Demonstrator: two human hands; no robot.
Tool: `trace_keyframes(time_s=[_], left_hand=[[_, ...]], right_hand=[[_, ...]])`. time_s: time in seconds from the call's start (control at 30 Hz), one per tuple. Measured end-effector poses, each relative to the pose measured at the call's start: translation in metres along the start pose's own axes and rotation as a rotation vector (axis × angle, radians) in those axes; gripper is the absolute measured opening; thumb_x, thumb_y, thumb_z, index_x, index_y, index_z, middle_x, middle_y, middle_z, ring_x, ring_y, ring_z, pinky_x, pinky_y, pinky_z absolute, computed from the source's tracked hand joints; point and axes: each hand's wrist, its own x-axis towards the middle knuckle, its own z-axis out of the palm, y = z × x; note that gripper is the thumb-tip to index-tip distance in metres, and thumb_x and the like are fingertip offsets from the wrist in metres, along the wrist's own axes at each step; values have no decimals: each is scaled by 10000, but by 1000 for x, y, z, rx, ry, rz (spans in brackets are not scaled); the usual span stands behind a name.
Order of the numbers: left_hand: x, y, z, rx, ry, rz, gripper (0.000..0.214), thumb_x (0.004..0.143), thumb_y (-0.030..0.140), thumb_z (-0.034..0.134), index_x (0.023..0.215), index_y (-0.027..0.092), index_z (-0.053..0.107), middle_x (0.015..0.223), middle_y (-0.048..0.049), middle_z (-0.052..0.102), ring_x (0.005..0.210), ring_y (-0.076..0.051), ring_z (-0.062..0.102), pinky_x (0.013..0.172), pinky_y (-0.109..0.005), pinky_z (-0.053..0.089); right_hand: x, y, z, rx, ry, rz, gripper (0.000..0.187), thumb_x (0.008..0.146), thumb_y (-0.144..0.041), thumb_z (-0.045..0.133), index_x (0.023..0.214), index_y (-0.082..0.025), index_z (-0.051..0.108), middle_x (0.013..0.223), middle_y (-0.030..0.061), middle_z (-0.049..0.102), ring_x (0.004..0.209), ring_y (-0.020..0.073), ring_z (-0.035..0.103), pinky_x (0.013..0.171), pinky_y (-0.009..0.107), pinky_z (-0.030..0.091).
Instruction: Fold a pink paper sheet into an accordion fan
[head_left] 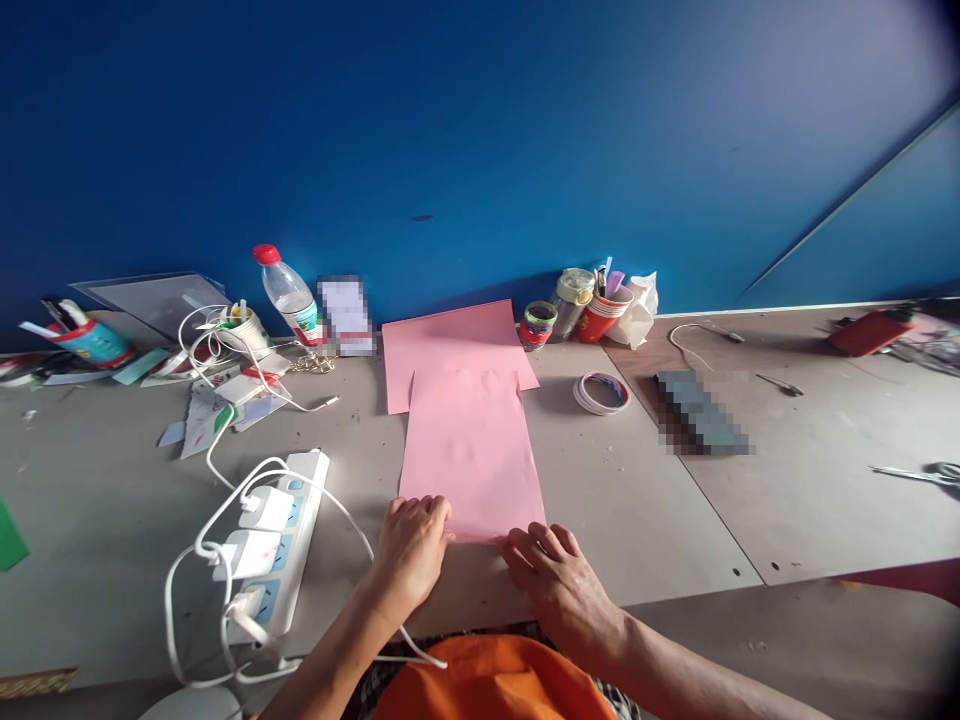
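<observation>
A pink paper sheet (471,448) lies lengthwise on the grey table (660,520) in front of me, partly over a second pink sheet (450,345) farther back. My left hand (411,555) rests on the near left corner of the front sheet, fingers curled down onto its edge. My right hand (551,575) lies flat at the near right corner, fingers stretched toward the paper's bottom edge. Neither hand lifts the paper; both press on it.
A white power strip (281,540) with plugged chargers and white cables lies to the left. A plastic bottle (289,295), tape roll (601,392), red cup of pens (604,310), jars and scissors (919,473) stand around. A blue wall runs behind.
</observation>
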Motion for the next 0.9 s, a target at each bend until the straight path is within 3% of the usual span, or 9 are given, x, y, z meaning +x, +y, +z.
trace_keyframes(time_s=[0.27,0.9], left_hand=[[-7,-20,6,-1,52,1,89,832,139,543,850,215,500,830,13,636,839,-185,601,906,-391,335],[-17,-43,2,-10,129,-78,118,820,103,524,820,216,488,795,25,626,796,-175,594,897,-421,316]], right_hand=[[1,-1,-4,-16,-13,14,427,804,-102,510,1227,-148,535,1132,117,592,1002,261,437,843,384,323],[-1,2,4,-21,26,2,419,785,-98,537,1200,-154,548,1122,103,588,997,259,437,836,381,315]])
